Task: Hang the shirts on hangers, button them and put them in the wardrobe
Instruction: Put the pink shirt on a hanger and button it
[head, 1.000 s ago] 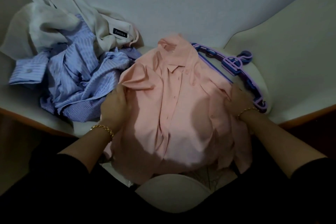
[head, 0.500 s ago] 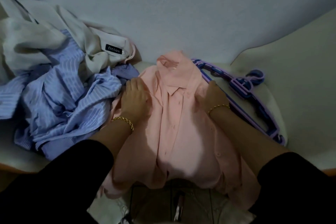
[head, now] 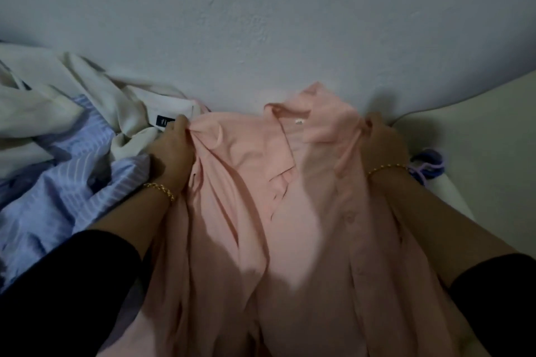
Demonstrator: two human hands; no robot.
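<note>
Fingers [head: 180, 125] of my left hand [head: 171, 153] curl round a bunched fold at one shoulder of the pink shirt [head: 261, 206], and my right hand [head: 383, 145] pinches the other shoulder likewise. Its collar sits close to the wall [head: 261, 23], the front spread between my arms. A striped blue shirt [head: 72, 180] and a cream shirt [head: 75, 101] lie heaped beside my left hand on the desk [head: 493, 124]; a purple hanger [head: 429, 164] shows just past my right wrist
</note>
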